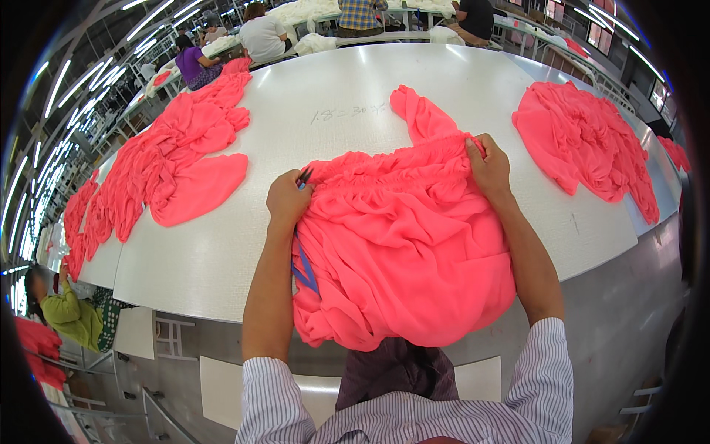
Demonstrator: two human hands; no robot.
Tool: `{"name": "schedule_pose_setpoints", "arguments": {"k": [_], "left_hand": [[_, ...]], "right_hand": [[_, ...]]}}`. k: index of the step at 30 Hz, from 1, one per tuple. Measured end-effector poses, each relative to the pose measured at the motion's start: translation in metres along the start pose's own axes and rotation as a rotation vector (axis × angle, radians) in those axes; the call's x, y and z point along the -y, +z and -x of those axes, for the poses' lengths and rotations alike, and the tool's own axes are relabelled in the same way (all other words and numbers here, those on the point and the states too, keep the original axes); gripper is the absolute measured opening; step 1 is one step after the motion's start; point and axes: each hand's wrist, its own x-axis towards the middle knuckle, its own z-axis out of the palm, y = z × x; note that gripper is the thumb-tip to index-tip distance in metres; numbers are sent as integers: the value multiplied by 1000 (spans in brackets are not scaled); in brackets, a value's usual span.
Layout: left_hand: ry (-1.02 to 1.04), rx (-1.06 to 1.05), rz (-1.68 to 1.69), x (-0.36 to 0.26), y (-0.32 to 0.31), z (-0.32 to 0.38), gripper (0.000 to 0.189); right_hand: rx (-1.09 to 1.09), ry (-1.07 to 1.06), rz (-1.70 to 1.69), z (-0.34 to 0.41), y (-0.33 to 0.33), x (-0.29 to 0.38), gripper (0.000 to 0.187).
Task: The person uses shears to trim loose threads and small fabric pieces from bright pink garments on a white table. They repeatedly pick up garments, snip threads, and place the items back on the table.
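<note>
A coral-pink garment (399, 238) with a gathered elastic band is stretched between my two hands over the near edge of the white table. My left hand (289, 198) grips the band's left end and also holds a small dark-tipped cutting tool (304, 176), probably thread snips, with a bit of blue at its handle. The band's right end is pinched in my right hand (489, 166). A blue ribbon or cord (305, 272) hangs at the garment's left side below my left hand. One narrow part of the cloth (422, 114) lies on the table beyond the band.
Heaps of the same pink cloth lie on the white table (333, 77), one at the left (161, 161) and one at the right (588, 139). A person in green (72, 313) sits at the lower left. Several people sit at tables beyond. A pale bench (477, 377) is by my legs.
</note>
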Motion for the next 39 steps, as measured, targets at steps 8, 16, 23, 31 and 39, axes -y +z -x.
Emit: {"name": "schedule_pose_setpoints", "arguments": {"k": [8,16,23,31,39], "left_hand": [[19,-258,235,-6,3,-3,21],[-146,-25,1237,-26,-28,3,11],[-34,95,1613,-21,-32,4,8],[-59,77,1712,-18,-38,6,10],[-45,81,1676,-21,-38,6,12]], "right_hand": [[-81,144,-515,-3,10,-11,27],[-83,338,-890,-5,11,-3,22],[-21,277,-903,-4,9,-6,23],[-67,271,-905,-4,13,-7,22],[-52,269,-906,-5,11,-10,22]]}}
